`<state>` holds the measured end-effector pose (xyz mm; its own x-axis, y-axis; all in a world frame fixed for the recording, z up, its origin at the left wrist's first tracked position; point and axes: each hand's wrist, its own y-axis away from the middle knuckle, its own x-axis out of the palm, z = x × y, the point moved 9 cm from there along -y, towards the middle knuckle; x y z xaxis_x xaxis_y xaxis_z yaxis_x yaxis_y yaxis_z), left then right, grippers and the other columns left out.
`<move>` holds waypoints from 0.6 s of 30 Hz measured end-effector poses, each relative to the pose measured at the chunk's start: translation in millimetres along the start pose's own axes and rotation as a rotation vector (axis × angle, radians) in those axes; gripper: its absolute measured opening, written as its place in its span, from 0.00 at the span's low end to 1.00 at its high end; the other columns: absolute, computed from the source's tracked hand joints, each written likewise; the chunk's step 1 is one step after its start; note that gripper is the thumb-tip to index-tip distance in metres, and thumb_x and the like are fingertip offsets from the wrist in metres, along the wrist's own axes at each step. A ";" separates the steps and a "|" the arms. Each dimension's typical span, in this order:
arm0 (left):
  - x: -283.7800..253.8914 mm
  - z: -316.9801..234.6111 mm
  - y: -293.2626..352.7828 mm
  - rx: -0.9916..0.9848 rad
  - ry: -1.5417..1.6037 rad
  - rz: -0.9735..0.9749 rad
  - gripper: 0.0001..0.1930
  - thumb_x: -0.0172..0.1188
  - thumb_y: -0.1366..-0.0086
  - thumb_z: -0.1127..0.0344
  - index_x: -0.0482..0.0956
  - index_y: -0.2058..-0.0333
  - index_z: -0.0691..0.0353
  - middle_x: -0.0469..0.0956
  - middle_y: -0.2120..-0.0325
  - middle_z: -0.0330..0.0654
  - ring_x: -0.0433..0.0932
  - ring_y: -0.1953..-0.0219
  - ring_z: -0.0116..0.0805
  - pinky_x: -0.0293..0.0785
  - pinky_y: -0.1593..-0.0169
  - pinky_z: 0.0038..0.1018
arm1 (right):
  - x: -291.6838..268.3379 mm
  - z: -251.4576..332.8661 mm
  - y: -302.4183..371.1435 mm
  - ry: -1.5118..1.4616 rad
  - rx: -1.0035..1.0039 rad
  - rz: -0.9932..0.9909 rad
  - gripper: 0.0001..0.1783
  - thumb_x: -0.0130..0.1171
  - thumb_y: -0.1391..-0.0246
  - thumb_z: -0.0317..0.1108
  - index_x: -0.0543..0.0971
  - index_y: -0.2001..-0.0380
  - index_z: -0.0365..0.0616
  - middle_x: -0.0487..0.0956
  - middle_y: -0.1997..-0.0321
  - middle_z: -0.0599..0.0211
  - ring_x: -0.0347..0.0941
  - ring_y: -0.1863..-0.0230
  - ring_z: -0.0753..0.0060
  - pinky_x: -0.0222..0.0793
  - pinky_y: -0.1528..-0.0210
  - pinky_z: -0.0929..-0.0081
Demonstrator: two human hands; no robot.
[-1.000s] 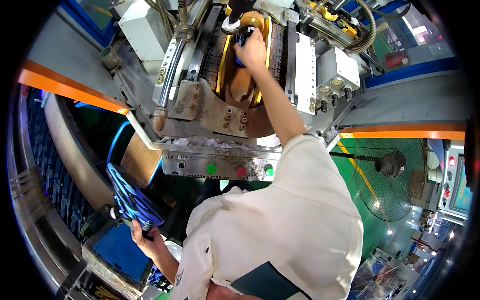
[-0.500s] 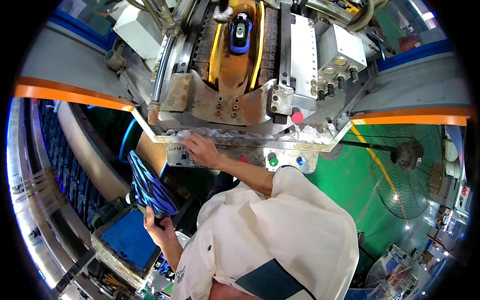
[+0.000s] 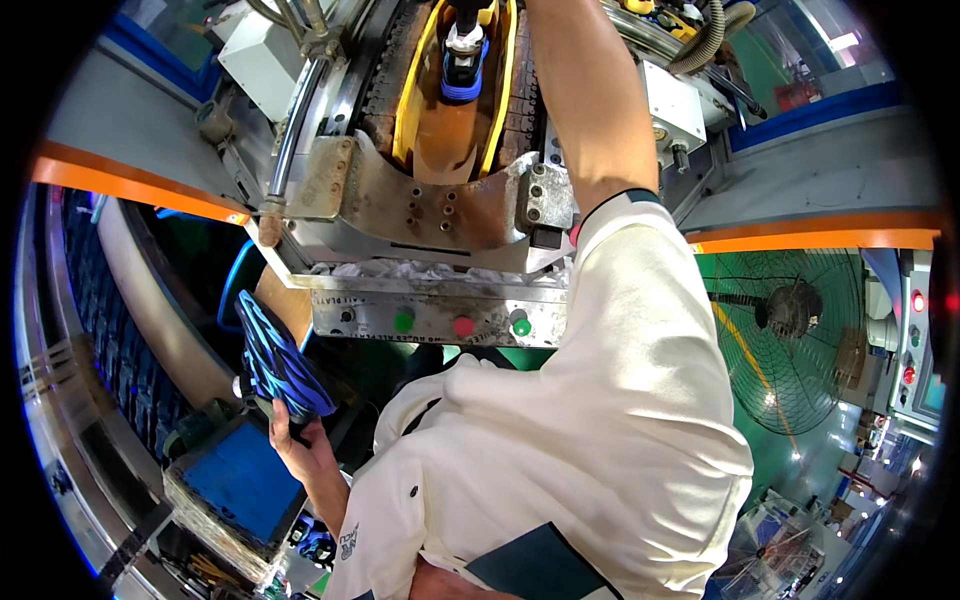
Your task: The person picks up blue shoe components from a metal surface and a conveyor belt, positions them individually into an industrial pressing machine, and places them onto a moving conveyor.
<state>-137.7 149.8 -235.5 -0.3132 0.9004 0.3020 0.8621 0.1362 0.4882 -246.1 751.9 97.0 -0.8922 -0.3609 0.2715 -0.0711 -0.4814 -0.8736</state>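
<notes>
My left hand is closed round the lower end of a blue and black striped shoe, which it holds tilted at my left, beside the machine. My right forearm reaches far forward over the right side of the machine, and its hand lies beyond the upper edge, out of view. Between the yellow side pads of the machine sits another shoe, black and blue. A dark post with a white wrapped tip stands over that shoe and seems to touch it.
A control panel with green and red buttons runs along the machine's front. At the left is a box with a blue top beside a curved conveyor edge. A large caged fan stands at the right. Orange edging borders the machine's opening.
My right hand has left the control panel's left side and gone forward out of view. The white-tipped post has shifted onto the shoe in the machine. My left hand still holds its shoe.
</notes>
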 end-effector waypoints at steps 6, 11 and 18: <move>4.9 6.0 6.3 -0.016 0.046 0.126 0.16 0.67 0.42 0.63 0.78 0.58 0.65 0.81 0.62 0.39 0.80 0.62 0.31 0.75 0.59 0.26 | 9.2 -19.8 -12.6 0.454 0.156 0.100 0.26 0.67 0.67 0.50 0.82 0.74 0.35 0.82 0.75 0.52 0.79 0.73 0.51 0.74 0.67 0.60; -4.3 -4.3 42.9 0.070 -0.018 0.017 0.21 0.68 0.45 0.60 0.75 0.58 0.67 0.79 0.64 0.39 0.79 0.63 0.31 0.75 0.59 0.26 | 39.8 -35.0 6.7 0.529 0.241 0.290 0.27 0.68 0.66 0.49 0.81 0.70 0.34 0.82 0.71 0.51 0.79 0.68 0.49 0.74 0.63 0.58; -54.6 -5.3 97.2 0.109 0.133 -0.212 0.16 0.64 0.43 0.68 0.75 0.56 0.67 0.79 0.65 0.38 0.79 0.67 0.28 0.74 0.64 0.23 | 18.2 -57.3 12.6 0.521 0.166 0.544 0.27 0.70 0.62 0.48 0.82 0.67 0.32 0.82 0.68 0.50 0.79 0.66 0.52 0.75 0.60 0.58</move>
<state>-38.9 111.7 -200.2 -0.5347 0.7857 0.3112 0.8073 0.3660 0.4629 -288.9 785.0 67.8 -0.8799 -0.1781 -0.4405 0.4692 -0.4722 -0.7462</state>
